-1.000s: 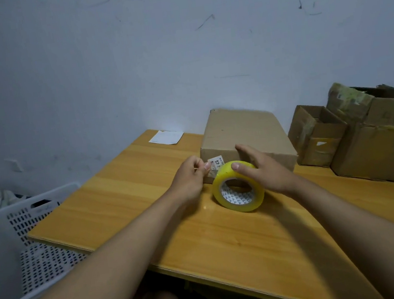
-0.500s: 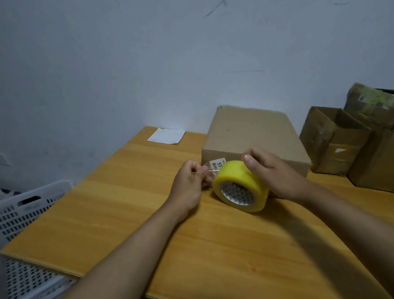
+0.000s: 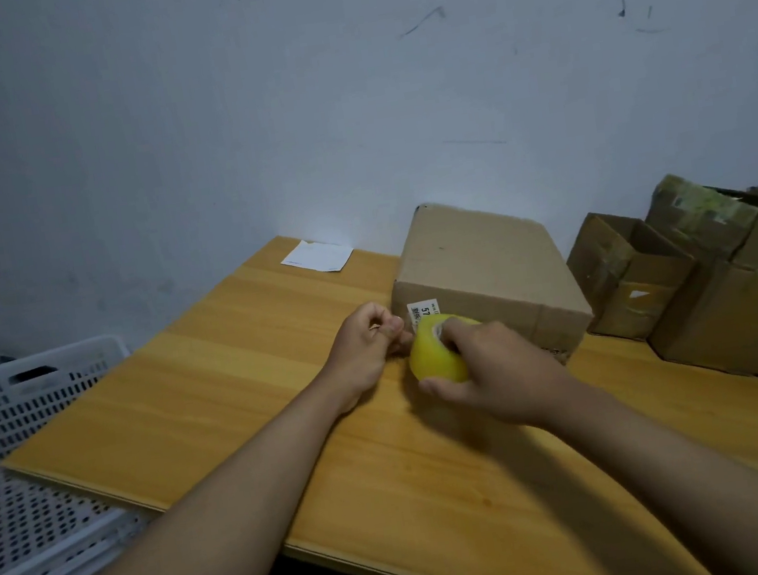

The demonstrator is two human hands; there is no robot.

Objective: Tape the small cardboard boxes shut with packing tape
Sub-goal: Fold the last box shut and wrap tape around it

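Right hand (image 3: 491,369) over tape roll (image 3: 433,360) (core hidden)

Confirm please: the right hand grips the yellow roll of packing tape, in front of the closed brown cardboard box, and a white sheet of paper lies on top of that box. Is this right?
Not quite. The head view shows the white sheet of paper lying on the wooden table, to the left of the closed brown cardboard box, not on top of it. The rest holds: the right hand grips the yellow roll of packing tape in front of that box.

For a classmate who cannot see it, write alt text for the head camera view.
Right hand grips a yellow tape roll while the left hand pinches at its edge, before a closed cardboard box on a wooden table. More boxes sit right.
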